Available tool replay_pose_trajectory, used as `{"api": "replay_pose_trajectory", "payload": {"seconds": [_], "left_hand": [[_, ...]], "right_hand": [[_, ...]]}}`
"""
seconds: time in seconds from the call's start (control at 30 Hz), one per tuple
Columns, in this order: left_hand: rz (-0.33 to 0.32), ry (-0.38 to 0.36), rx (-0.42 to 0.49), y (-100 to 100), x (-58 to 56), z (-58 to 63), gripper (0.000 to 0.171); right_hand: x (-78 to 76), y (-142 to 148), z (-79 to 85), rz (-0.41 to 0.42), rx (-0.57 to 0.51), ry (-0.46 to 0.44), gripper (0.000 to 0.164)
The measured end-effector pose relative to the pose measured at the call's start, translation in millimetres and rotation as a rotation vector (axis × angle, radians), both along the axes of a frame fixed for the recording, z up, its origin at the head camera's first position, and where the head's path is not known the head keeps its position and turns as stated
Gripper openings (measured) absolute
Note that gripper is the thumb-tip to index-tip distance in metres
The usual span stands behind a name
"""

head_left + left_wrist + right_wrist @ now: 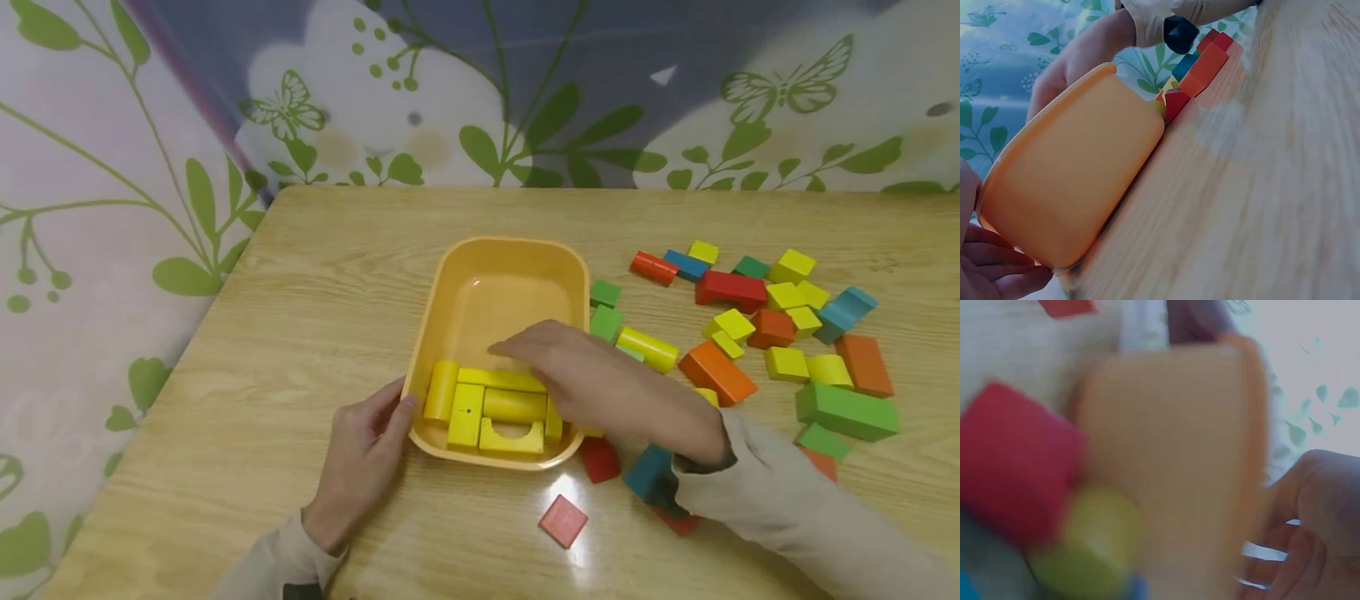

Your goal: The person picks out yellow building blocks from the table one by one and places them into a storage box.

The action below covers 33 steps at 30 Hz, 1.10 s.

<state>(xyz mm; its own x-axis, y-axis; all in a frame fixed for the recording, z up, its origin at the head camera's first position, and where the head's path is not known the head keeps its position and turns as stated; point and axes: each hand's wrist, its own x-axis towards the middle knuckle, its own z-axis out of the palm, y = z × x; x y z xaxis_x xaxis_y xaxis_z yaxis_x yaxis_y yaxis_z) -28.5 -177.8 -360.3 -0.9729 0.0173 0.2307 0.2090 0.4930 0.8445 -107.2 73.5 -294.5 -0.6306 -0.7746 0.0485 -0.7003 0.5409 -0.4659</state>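
Note:
An orange-yellow plastic tray (510, 300) stands on the table. My left hand (367, 454) grips its near left side, thumb at the rim and fingers against the outer wall, as the left wrist view shows too. Yellow blocks lie fitted together at the tray's near end: a cylinder (441, 392), an upright bar (467, 417), a lying cylinder (516, 406), a long bar (495, 378) and an arch-cut block (512, 437). My right hand (592, 383) reaches over the right rim, above the right end of these blocks. Its fingertips are hidden, so I cannot tell whether it holds something.
Right of the tray lie many loose blocks, among them a red arch (730, 289), a long green block (847, 411) and a yellow cylinder (648, 348). A pink-red square block (563, 521) lies in front. A leaf-patterned wall covering (450, 92) borders the table behind.

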Motion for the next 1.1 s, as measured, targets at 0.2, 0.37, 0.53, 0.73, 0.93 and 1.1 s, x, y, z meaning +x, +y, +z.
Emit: {"api": "replay_pose_trajectory", "payload": {"seconds": [0.2,0.37,0.53,0.73,0.93,1.1], "left_hand": [[-0.002,0.004,-0.014,1,0.2,0.9,0.031],[0.002,0.005,-0.012,1,0.7,0.2,0.031],[0.009,0.016,-0.014,2,2.3,-1.1,0.029],[0.018,0.069,-0.008,2,2.0,1.7,0.028],[0.021,0.037,0.032,3,1.1,0.8,0.028],[0.01,0.031,0.015,3,0.7,2.0,0.028]], "right_hand": [[-15.6,75,18.0,-0.161,-0.118,0.193,0.05],[-41.1,166,6.8,-0.417,0.141,0.135,0.045],[-46.3,234,-16.4,-0.508,0.341,0.067,0.034],[-20.2,238,-27.4,-0.467,0.293,0.247,0.035],[-18.0,212,-25.2,-0.426,0.416,0.159,0.045],[-8.0,180,-6.1,-0.404,0.317,0.128,0.04]]}}
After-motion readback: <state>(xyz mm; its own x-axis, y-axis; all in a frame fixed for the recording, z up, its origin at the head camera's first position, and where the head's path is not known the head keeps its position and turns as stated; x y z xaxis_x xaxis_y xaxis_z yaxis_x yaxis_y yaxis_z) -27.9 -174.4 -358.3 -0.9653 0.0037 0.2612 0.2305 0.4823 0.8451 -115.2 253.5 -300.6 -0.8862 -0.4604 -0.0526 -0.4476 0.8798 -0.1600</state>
